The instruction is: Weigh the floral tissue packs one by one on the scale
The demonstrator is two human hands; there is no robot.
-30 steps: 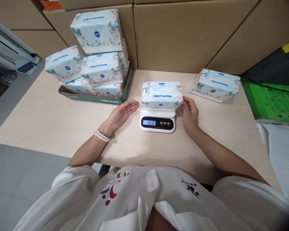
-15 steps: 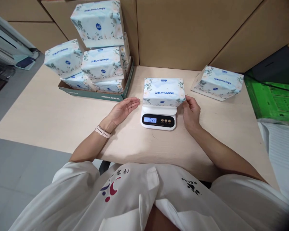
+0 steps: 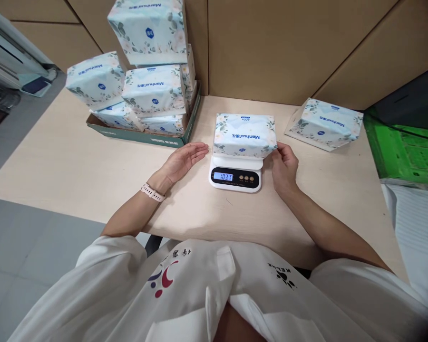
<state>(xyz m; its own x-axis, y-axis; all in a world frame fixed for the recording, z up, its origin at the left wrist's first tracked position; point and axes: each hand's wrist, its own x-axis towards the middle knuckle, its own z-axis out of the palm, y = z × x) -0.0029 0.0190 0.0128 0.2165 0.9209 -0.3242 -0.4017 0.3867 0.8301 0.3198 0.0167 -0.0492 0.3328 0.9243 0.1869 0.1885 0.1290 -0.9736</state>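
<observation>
A tissue pack [image 3: 244,135], pale blue with printed flowers, lies on the white kitchen scale [image 3: 235,186], whose lit display appears to read 103.7. To the left of the scale, my left hand [image 3: 185,161] rests on the table, palm turned inward. Its fingers are stretched out, just short of the pack, and hold nothing. My right hand [image 3: 285,168] is at the pack's near right corner with curled fingers. Thumb and fingers meet at that corner and seem to pinch it; the fingertips are partly hidden.
Several more tissue packs [image 3: 155,90] are piled in and above a green carton tray [image 3: 135,138] at the back left. Another single pack [image 3: 328,124] sits at the back right. Cardboard boxes [image 3: 264,52] wall the table's far side. A green crate [image 3: 406,152] stands beyond the right edge.
The view has shifted slightly. Both hands, the tissue pack and the scale keep their places relative to one another.
</observation>
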